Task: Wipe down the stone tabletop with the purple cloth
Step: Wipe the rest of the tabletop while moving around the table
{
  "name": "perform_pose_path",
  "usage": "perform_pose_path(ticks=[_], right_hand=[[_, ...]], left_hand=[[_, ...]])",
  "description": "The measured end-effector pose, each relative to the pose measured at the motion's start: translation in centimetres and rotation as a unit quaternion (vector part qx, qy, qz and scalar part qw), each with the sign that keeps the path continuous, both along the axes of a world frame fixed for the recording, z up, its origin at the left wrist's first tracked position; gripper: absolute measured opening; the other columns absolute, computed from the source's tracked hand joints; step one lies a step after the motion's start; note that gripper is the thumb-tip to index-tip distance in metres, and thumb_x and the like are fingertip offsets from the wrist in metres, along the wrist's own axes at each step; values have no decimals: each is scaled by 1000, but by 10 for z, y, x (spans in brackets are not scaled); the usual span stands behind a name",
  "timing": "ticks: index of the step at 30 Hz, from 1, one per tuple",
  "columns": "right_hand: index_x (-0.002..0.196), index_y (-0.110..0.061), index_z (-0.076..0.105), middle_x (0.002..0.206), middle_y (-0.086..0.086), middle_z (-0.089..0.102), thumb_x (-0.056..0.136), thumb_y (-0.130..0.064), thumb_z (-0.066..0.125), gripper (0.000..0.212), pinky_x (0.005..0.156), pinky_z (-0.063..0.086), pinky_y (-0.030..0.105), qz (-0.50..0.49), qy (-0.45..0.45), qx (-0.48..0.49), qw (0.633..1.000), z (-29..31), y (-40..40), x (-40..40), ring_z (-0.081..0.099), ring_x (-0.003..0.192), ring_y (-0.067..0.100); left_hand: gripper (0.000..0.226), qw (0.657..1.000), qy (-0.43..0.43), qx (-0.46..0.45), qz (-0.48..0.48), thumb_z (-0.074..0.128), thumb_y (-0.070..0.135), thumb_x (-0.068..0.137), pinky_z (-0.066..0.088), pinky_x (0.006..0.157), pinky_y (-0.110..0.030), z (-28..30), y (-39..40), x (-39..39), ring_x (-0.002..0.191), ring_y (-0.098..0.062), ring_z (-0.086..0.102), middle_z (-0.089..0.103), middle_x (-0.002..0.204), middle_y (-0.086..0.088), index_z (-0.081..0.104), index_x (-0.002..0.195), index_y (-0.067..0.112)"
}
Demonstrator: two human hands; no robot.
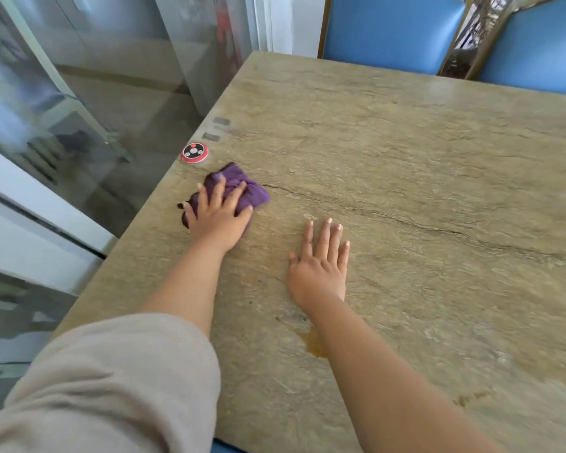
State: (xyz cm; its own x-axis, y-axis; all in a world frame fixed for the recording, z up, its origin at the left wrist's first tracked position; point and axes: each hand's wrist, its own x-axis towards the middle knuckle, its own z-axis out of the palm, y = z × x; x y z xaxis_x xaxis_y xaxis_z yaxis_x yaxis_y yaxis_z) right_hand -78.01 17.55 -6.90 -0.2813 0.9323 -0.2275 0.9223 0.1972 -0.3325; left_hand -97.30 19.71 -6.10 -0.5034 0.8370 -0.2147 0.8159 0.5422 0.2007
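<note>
The stone tabletop (422, 178) is tan-grey with a dark crack running across it. A crumpled purple cloth (245, 188) lies near the table's left edge. My left hand (218, 217) presses flat on top of the cloth with fingers spread, covering its near part. My right hand (321, 259) rests flat on the bare stone to the right of the cloth, fingers apart, holding nothing. A brownish stain (314, 344) shows on the stone beside my right forearm.
A round red and black call button (194, 153) sits by the left edge just beyond the cloth, with two small grey stickers (216, 129) farther back. Two blue chairs (389, 27) stand at the far side. Glass panels (62, 109) run along the left.
</note>
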Motion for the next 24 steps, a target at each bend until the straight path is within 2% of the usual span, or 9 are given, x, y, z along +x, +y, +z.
perform_pose_path(ticks=[2,4,10,13,15,16,18,20,24], right_hand=[[146,-18,-26,150,9,-38,100,-35,12,62,113,-22,45,-4,-12,-10,1000,0,1,-2,-37,137,26],[145,-19,-27,150,8,-38,100,-36,12,62,113,-22,45,-7,-22,-11,1000,0,1,-6,-37,137,27],[150,-19,-15,156,9,-26,100,-33,20,63,116,-15,45,-13,-29,-37,999,10,-1,-9,-28,142,28],[151,-10,17,161,9,5,92,-9,35,62,120,-5,38,-65,104,-44,991,30,-20,-28,-4,148,24],[145,-11,36,155,8,27,88,-6,39,56,120,3,37,-64,188,17,980,39,-46,-49,14,145,23],[144,-16,37,155,6,28,89,-12,41,55,120,3,39,-35,189,43,980,38,-60,-60,14,145,24],[149,-34,21,161,5,8,94,-40,38,58,118,-9,47,73,92,64,991,29,-84,-77,-3,147,29],[148,-45,-1,159,4,-16,91,-66,21,65,112,-17,57,136,-34,63,988,16,-91,-85,-21,144,35],[146,-50,-7,159,1,-18,93,-65,14,58,111,-11,62,86,-61,44,993,9,-58,-93,-23,143,32]], left_hand=[[54,999,-2,-2,38,28,57,96,-7,116,-56,-1,5,-2,148,-23,-11,-6,161,14,13,147,50],[54,1000,6,-1,18,26,55,97,-6,117,-54,-2,-4,2,149,-21,-9,-7,161,14,12,149,48],[59,978,26,13,-205,41,47,96,-3,117,-50,0,-101,22,149,-19,-6,-4,160,18,14,148,49],[61,951,-115,32,-286,50,43,89,3,118,-54,9,-122,9,149,-19,3,10,160,14,28,146,44],[59,933,-221,110,-260,52,33,84,14,119,-45,20,-129,-10,145,-18,21,27,157,5,42,142,31],[55,934,-223,153,-235,52,28,84,18,118,-38,22,-135,-22,142,-18,27,31,155,1,48,139,25],[45,951,-160,202,-169,53,22,88,21,116,-34,20,-152,-45,140,-20,30,34,153,-2,52,133,21],[43,973,-96,181,-108,50,26,95,18,118,-37,12,-171,-62,143,-20,24,28,156,-1,47,138,23],[58,992,1,101,-75,21,47,99,-1,121,-44,-9,-194,-72,149,-11,-4,5,162,7,19,152,26]])
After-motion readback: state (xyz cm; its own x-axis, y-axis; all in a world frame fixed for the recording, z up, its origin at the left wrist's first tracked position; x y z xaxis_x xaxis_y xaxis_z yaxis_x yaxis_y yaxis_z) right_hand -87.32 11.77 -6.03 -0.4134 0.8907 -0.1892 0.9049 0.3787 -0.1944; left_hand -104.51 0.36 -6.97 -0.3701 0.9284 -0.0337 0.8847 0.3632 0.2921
